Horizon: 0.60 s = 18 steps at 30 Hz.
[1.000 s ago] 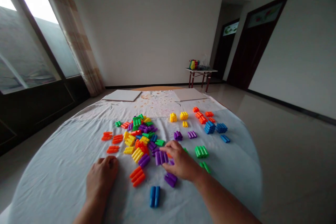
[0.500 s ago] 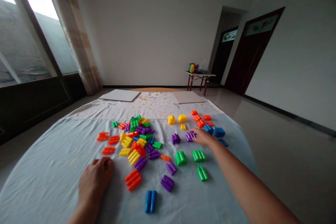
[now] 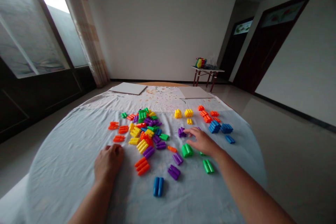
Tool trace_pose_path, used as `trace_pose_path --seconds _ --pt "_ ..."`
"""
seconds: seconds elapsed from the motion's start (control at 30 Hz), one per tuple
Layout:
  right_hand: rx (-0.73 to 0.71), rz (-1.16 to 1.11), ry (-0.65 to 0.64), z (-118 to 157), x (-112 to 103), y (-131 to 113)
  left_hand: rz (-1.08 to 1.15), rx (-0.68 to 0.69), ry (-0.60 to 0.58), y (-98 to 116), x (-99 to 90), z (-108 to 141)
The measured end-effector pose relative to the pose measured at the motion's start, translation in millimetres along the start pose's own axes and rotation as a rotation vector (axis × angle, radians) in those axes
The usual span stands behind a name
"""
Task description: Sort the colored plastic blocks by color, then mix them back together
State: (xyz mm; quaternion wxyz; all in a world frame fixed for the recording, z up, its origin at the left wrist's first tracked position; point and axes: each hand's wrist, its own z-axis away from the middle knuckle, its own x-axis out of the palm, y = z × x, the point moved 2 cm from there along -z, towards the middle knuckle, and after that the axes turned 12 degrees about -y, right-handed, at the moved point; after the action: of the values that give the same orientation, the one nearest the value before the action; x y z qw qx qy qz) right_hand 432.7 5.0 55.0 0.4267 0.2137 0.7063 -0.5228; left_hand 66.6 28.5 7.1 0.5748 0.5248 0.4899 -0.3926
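Note:
My right hand (image 3: 201,141) is over the right part of the cloth, fingers apart, its fingertips beside a purple block cluster (image 3: 181,132). Beneath and behind it, another purple piece and a green one are mostly hidden. Just nearer me lies a green cluster (image 3: 187,150). My left hand (image 3: 109,161) rests on the cloth with its fingers curled; whether anything is in them is hidden. Orange blocks (image 3: 119,138) lie just beyond it. A mixed pile of coloured blocks (image 3: 147,126) sits in the middle, with a blue pair (image 3: 158,186) nearest me.
Yellow clusters (image 3: 188,113), orange clusters (image 3: 206,116) and blue clusters (image 3: 226,128) stand at the right back. Two flat boards, one left (image 3: 128,88) and one right (image 3: 195,92), lie at the table's far edge. A small side table (image 3: 208,70) holds bags.
My right hand has moved left from the right purple cluster to beside the left one, and its fingers have spread. The camera view has shifted, with the table scene sitting further right.

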Motion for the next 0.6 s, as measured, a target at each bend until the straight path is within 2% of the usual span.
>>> trace_pose_path --seconds 0.13,0.23,0.4,0.6 --pt "-0.092 0.040 -0.272 17 31 -50 0.010 0.016 0.022 0 -0.6 2" --pt "-0.026 0.180 -0.368 28 44 -62 0.019 0.021 0.037 -1 0.0 3" --pt "0.059 0.287 -0.375 30 52 -61 0.026 0.026 0.043 0 0.1 3" --pt "0.029 0.209 -0.266 3 72 -68 0.039 0.034 0.043 1 -2.1 5"
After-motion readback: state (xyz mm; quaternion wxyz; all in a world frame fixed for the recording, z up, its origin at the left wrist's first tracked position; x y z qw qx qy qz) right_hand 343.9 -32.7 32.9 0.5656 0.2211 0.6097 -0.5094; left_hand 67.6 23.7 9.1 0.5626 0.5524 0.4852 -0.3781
